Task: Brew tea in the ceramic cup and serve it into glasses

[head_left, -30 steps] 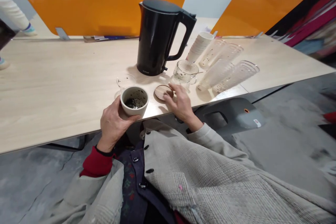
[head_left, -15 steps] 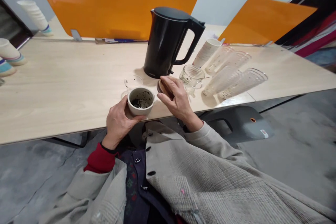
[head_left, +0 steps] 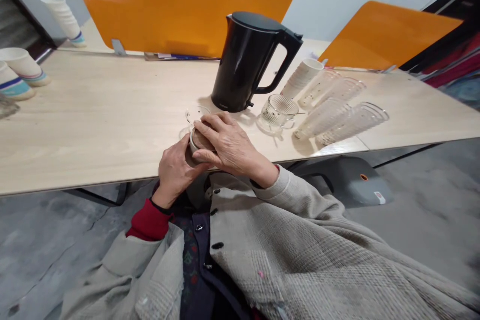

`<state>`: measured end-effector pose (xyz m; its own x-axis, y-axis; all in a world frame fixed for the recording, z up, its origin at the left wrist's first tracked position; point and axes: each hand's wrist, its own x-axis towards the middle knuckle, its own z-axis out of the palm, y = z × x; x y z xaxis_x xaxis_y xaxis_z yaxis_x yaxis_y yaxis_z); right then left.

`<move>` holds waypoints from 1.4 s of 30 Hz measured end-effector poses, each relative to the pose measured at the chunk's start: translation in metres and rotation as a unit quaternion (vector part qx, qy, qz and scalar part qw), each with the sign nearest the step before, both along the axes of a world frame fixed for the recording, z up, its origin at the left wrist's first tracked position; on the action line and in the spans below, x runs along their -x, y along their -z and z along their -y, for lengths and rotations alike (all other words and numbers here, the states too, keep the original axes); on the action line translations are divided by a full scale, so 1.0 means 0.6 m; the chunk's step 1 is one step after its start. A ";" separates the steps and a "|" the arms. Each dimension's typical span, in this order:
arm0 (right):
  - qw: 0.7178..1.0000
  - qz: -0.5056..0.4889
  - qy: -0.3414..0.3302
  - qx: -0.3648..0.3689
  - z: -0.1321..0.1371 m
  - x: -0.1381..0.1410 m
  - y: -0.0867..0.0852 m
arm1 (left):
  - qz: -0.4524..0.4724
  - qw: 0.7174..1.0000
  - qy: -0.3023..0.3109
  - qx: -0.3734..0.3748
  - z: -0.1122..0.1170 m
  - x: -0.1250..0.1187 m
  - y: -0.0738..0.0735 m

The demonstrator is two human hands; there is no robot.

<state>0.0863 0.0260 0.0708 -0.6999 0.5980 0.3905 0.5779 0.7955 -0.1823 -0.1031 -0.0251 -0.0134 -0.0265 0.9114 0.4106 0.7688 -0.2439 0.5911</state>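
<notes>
Left hand (head_left: pixel 176 169) grasped pale cup (head_left: pixel 192 146) at front edge of bench (head_left: pixel 93 135). Right hand (head_left: pixel 232 146) had brought round wooden lid (head_left: pixel 201 143) from beside cup to over its mouth, fingers curled around lid; whether fully seated, could not tell. Dark leaf bits, visible earlier, were now covered. Black electric kettle (head_left: pixel 243 65) stood behind, ribbed glass cup (head_left: pixel 278 114) to right.

Head-worn view, facing forward and down, table (head_left: pixel 105 120) near
</notes>
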 end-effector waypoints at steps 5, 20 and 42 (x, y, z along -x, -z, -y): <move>1.000 -0.024 -0.006 0.007 -0.003 0.008 0.019 | -0.012 1.000 -0.006 0.004 0.000 0.001 -0.001; 0.998 -0.069 -0.006 0.003 0.000 0.013 0.046 | 0.025 1.000 -0.016 -0.003 -0.005 -0.027 0.000; 0.960 -0.200 0.086 0.177 -0.078 -0.098 0.171 | 0.203 0.966 -0.141 -0.073 -0.154 0.164 -0.063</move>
